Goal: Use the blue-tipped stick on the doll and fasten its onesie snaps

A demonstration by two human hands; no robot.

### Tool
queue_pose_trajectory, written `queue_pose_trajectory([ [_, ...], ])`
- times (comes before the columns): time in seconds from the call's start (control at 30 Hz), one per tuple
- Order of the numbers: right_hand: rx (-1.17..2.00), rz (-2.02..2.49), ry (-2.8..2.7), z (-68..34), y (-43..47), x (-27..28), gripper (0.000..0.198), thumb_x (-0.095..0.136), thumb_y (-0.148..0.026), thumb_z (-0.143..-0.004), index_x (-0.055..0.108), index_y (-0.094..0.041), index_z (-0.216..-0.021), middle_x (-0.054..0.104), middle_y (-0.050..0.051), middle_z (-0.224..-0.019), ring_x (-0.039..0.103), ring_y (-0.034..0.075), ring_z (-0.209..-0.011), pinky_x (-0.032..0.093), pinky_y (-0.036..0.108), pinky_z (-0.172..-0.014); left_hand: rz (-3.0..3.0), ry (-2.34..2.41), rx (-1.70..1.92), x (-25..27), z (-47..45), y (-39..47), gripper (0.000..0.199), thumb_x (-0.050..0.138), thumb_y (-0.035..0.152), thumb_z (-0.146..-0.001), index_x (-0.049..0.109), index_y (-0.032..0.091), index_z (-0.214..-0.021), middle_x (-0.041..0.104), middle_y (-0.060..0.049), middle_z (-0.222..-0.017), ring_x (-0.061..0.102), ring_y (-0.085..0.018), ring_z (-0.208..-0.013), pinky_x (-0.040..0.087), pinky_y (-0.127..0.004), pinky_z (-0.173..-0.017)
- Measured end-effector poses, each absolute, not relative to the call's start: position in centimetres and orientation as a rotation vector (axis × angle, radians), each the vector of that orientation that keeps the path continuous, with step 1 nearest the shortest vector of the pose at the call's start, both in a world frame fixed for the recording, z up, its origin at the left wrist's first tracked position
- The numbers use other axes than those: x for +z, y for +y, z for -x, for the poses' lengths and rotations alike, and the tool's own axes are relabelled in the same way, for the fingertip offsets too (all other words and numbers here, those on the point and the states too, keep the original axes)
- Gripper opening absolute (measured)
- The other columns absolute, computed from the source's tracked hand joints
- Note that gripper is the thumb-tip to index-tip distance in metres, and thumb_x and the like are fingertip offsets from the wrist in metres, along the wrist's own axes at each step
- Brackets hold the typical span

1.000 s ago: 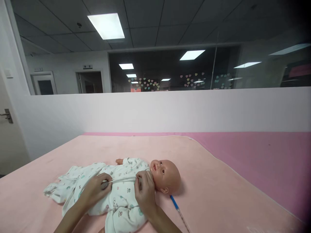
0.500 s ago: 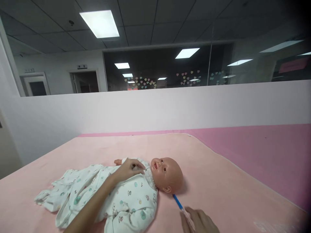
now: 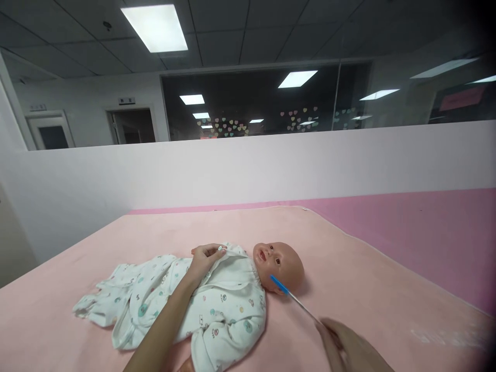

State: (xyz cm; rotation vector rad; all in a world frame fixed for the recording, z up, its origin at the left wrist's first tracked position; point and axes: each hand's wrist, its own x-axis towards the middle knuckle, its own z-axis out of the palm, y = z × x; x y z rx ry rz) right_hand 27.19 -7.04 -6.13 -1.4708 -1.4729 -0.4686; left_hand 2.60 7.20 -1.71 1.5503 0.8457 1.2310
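I have the left hand (image 3: 206, 260) pinching the edge of a soft, printed garment (image 3: 228, 310), which encloses the doll (image 3: 287, 263) up to its neck. My right hand (image 3: 343, 341), blurred, pinches a slim rod (image 3: 304, 308); its blue end overlaps the smooth, rounded head, contact unclear to me. Beneath lies a peach blanket (image 3: 368, 294).
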Motion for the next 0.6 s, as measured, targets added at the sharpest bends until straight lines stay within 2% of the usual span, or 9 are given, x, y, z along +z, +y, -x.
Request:
queue_pose_trajectory([
  [0.07,-0.396,1.272,-1.592,-24.5,-3.7,-4.5,0.019,0.043,-0.024,-0.081,0.056,-0.025,-0.067,0.055,0.007,-0.067,0.054,0.022,-0.071,0.04,0.037,-0.062,-1.413,0.785,1.234,-1.7,-2.3,7.2,0.032,0.068,0.039,-0.063,0.067,0.013,-0.081,0.066,-0.004,-0.072,0.056,-0.014,-0.068,0.04,-0.023,-0.063],
  [0.17,-0.388,1.199,-1.678,-19.9,-0.1,-2.3,0.022,0.046,-0.012,-0.075,0.048,-0.022,-0.056,0.049,0.006,-0.057,0.05,0.02,-0.062,0.039,0.037,-0.064,-1.284,0.782,1.269,-1.6,-2.0,7.2,0.033,0.07,0.039,-0.061,0.067,0.013,-0.081,0.067,-0.003,-0.072,0.056,-0.013,-0.067,0.04,-0.022,-0.063],
  [0.3,-0.586,1.455,-1.923,-15.1,2.4,-0.4,0.029,0.038,0.008,-0.065,0.045,-0.018,-0.053,0.05,0.008,-0.056,0.05,0.02,-0.058,0.036,0.032,-0.055,-1.259,0.746,1.271,-1.6,-1.8,7.2,0.035,0.071,0.04,-0.06,0.067,0.013,-0.082,0.064,-0.002,-0.065,0.054,-0.012,-0.061,0.039,-0.021,-0.058],
  [0.47,-0.504,1.678,-1.983,-13.6,5.6,0.0,0.027,0.04,0.007,-0.07,0.054,-0.012,-0.081,0.058,0.01,-0.063,0.055,0.019,-0.054,0.033,0.026,-0.048,-1.364,0.719,1.217,-1.9,-1.9,7.1,0.04,0.069,0.043,-0.061,0.067,0.012,-0.086,0.062,-0.002,-0.06,0.052,-0.012,-0.055,0.038,-0.022,-0.053],
  [0.6,-0.459,1.586,-2.0,-14.3,6.7,-0.6,0.018,0.042,0.0,-0.075,0.055,-0.013,-0.072,0.058,0.008,-0.059,0.054,0.015,-0.054,0.035,0.025,-0.052,-1.397,0.688,1.174,-2.0,-2.1,6.8,0.033,0.07,0.037,-0.061,0.067,0.012,-0.082,0.061,-0.001,-0.061,0.052,-0.01,-0.056,0.038,-0.02,-0.054],
])
